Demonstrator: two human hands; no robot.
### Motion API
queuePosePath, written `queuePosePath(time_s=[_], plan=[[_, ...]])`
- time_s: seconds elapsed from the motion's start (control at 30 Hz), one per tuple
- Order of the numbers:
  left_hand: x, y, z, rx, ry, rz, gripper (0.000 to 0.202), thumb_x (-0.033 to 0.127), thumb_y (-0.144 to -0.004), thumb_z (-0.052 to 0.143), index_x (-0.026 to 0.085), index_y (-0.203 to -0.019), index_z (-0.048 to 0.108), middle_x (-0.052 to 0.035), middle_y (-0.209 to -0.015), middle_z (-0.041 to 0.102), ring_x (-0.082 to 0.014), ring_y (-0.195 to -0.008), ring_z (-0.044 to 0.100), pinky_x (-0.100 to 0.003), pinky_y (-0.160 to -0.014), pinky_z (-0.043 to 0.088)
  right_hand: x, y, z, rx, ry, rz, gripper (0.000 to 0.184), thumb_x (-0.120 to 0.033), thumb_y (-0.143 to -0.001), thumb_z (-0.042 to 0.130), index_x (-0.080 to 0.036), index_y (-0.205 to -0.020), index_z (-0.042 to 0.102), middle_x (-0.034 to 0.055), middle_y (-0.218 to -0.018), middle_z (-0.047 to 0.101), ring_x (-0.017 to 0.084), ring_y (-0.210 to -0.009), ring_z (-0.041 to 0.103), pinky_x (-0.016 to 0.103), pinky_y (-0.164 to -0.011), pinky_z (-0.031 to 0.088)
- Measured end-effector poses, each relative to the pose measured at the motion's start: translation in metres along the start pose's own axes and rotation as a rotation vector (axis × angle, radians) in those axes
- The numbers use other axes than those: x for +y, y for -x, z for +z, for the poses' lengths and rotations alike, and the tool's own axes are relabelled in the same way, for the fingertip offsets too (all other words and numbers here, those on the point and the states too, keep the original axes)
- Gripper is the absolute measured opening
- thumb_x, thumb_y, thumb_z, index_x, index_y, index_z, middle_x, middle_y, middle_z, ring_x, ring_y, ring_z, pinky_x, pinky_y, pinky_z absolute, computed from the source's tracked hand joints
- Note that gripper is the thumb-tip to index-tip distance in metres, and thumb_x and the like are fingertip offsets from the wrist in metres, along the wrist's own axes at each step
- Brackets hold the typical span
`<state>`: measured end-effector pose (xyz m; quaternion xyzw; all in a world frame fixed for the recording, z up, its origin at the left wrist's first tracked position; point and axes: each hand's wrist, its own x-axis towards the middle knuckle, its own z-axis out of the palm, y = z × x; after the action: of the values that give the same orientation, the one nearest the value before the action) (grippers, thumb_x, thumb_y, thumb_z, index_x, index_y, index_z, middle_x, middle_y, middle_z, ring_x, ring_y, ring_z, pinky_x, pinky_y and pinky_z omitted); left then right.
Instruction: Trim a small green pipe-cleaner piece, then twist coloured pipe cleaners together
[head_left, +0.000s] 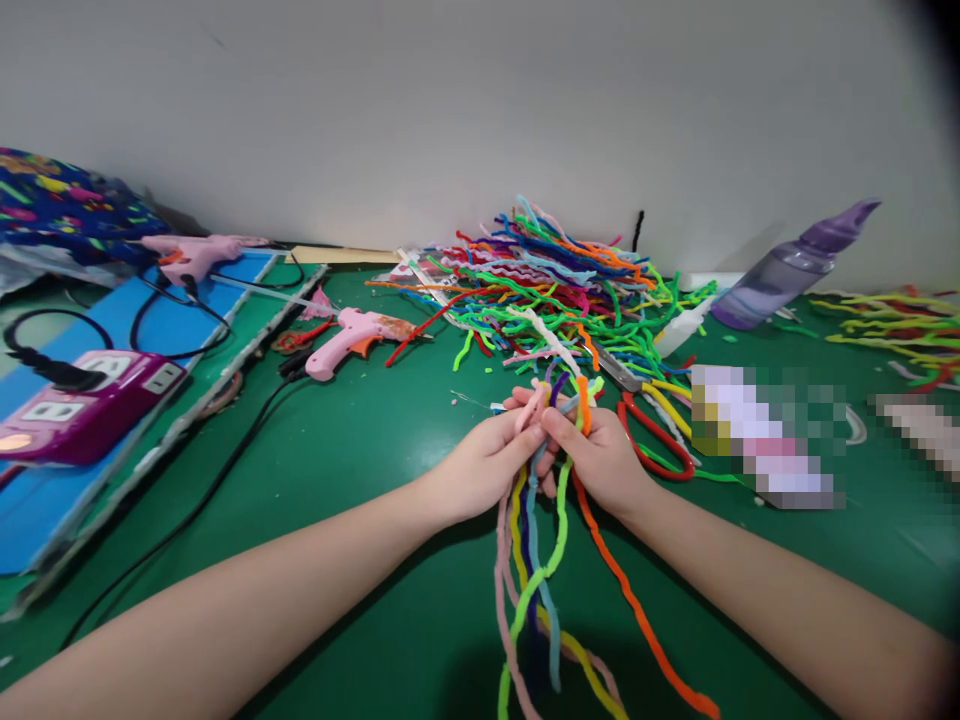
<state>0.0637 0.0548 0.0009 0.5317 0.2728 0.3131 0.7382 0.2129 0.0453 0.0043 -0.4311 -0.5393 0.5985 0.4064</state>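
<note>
My left hand (499, 450) and my right hand (600, 455) meet in the middle of the view, both closed on one bundle of pipe cleaners (534, 520). Pink, yellow, dark purple, light blue, lime green and orange strands hang from the hands toward me. Short upper ends stick out above the fingers. On the right, the orange pipe cleaner (630, 590) swings away from the others. Both thumbs press on the bundle near its top; some fingers are hidden behind it. Red-handled scissors (656, 450) lie just right of my right hand.
A heap of pipe cleaners (540, 270) lies against the wall, with more strands (900, 330) at right. A purple bottle (780, 270) leans beside a white glue bottle (682, 330). Pink glue guns (356, 335) and a purple power strip (97, 405) with black cords occupy the left.
</note>
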Motion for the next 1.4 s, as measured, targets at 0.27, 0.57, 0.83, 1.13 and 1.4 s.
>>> queuePosePath(time_s=[0.27, 0.57, 0.83, 1.13, 1.4], plan=[[0.0010, -0.0005, 0.0021, 0.070, 0.064, 0.012, 0.028, 0.043, -0.087, 0.045, 0.017, -0.079, 0.042, 0.0071, -0.059, 0.042, -0.0080, -0.052, 0.052, -0.022, -0.056, 0.041, 0.0002, -0.0044, 0.0013, 0.082, 0.038, -0.161, 0.038, -0.047, -0.083, 0.054, -0.018, -0.059, 0.055, 0.0009, -0.052, 0.062, 0.017, -0.059, 0.065, 0.031, -0.064, 0.054], [-0.0018, 0.0002, -0.0018, 0.015, -0.020, -0.001, 0.037, 0.047, -0.090, 0.038, 0.016, -0.068, 0.041, 0.0033, -0.057, 0.049, -0.0077, -0.053, 0.052, -0.021, -0.055, 0.039, 0.0000, -0.0049, -0.0015, 0.002, 0.084, -0.188, 0.043, -0.045, -0.086, 0.050, -0.020, -0.056, 0.067, 0.0041, -0.063, 0.067, 0.021, -0.078, 0.067, 0.038, -0.084, 0.050], [0.0015, 0.0014, 0.0008, 0.013, 0.073, -0.095, 0.031, 0.043, -0.087, 0.045, 0.016, -0.072, 0.047, 0.0077, -0.048, 0.039, -0.0099, -0.047, 0.054, -0.022, -0.053, 0.041, 0.0007, -0.0032, -0.0022, 0.127, 0.112, -0.217, 0.029, -0.041, -0.086, 0.053, -0.024, -0.106, 0.065, 0.0033, -0.088, 0.068, 0.020, -0.102, 0.059, 0.037, -0.097, 0.042], [-0.0001, 0.0027, -0.0014, -0.017, -0.083, -0.029, 0.050, 0.049, -0.091, 0.033, 0.013, -0.061, 0.051, -0.0008, -0.055, 0.054, -0.0100, -0.051, 0.054, -0.022, -0.057, 0.042, -0.0028, -0.0040, -0.0011, 0.101, 0.204, -0.253, 0.027, -0.040, -0.086, 0.052, -0.020, -0.079, 0.069, 0.0020, -0.071, 0.066, 0.019, -0.084, 0.062, 0.034, -0.088, 0.046], [-0.0004, 0.0020, -0.0008, -0.059, -0.079, -0.035, 0.037, 0.047, -0.089, 0.040, 0.015, -0.073, 0.051, 0.0052, -0.050, 0.045, -0.0094, -0.047, 0.051, -0.021, -0.052, 0.040, -0.0019, -0.0021, -0.0029, -0.028, 0.164, -0.116, 0.043, -0.051, -0.087, 0.045, -0.018, -0.066, 0.063, -0.0020, -0.049, 0.050, 0.013, -0.055, 0.057, 0.026, -0.061, 0.049]])
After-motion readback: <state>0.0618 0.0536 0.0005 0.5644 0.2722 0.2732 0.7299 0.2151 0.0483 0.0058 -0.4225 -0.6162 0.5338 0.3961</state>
